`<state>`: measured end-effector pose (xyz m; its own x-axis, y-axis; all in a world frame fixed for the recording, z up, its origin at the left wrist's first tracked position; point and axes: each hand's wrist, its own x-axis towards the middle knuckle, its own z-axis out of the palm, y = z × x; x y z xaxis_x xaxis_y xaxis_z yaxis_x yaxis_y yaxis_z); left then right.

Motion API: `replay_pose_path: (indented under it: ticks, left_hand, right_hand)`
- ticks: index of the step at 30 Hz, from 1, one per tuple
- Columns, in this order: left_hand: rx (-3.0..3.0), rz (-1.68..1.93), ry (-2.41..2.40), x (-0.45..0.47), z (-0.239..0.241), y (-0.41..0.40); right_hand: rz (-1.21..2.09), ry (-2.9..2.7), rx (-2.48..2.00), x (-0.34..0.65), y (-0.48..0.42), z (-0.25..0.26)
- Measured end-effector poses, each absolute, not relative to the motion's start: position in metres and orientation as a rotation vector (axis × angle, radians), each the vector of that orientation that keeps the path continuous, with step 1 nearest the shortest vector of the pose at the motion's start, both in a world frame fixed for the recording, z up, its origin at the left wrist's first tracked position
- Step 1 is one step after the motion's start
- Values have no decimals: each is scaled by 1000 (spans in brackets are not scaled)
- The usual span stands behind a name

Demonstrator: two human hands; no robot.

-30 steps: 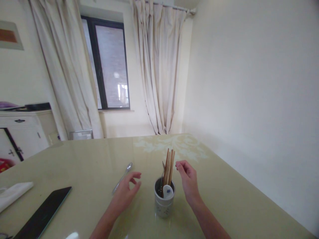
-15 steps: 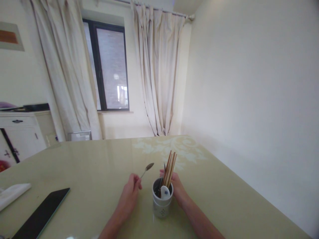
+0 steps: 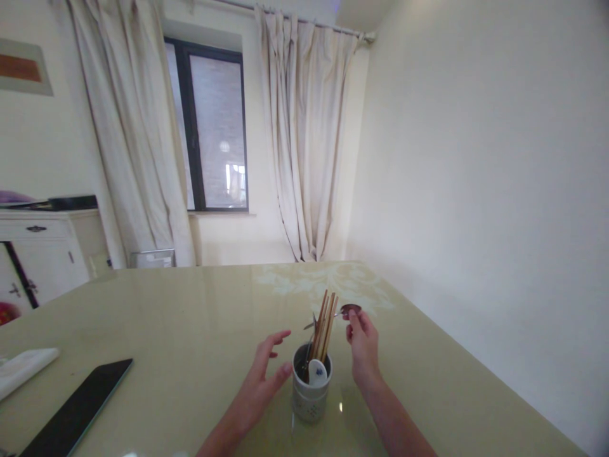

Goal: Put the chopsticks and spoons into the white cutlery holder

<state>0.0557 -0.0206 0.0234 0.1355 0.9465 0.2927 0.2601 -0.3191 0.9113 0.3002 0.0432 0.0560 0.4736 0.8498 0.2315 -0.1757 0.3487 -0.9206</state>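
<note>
A metal spoon (image 3: 351,309) is pinched near its bowl by my right hand (image 3: 365,346), to the right of the utensil cup. Its handle runs leftward behind the chopsticks. My left hand (image 3: 264,374) is just left of the cup, fingers apart and holding nothing. Between my hands stands the white-grey ceramic cup (image 3: 310,403), upright on the table. Several wooden chopsticks (image 3: 326,327) lean in it, with a white ceramic spoon (image 3: 318,372) with a blue mark at the front. Other thin metal utensils also stick up in the cup, partly hidden by the chopsticks.
The pale green glossy table (image 3: 190,317) reaches toward the window wall. A dark flat tablet-like thing (image 3: 78,406) lies at the left, beside a white object (image 3: 28,368). A white wall (image 3: 476,190) runs along the right, and a white cabinet (image 3: 47,247) stands far left.
The metal spoon has passed from my left hand to my right, which moved from behind the cup to its right. My left hand has opened beside the cup.
</note>
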Motion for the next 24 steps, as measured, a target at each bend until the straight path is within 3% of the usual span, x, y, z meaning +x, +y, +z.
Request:
replay_pose_path:
  ticks: [9, 15, 24]
  left_hand:
    - [1697, 1029, 895, 78, 37, -41]
    - [1699, 1088, 982, 76, 44, -39]
    - [1756, 1120, 1004, 75, 40, -36]
  right_hand:
    - [610, -537, -675, 332, 27, 99]
    - [636, -957, -738, 295, 4, 92]
    - [341, -1642, -875, 283, -10, 80]
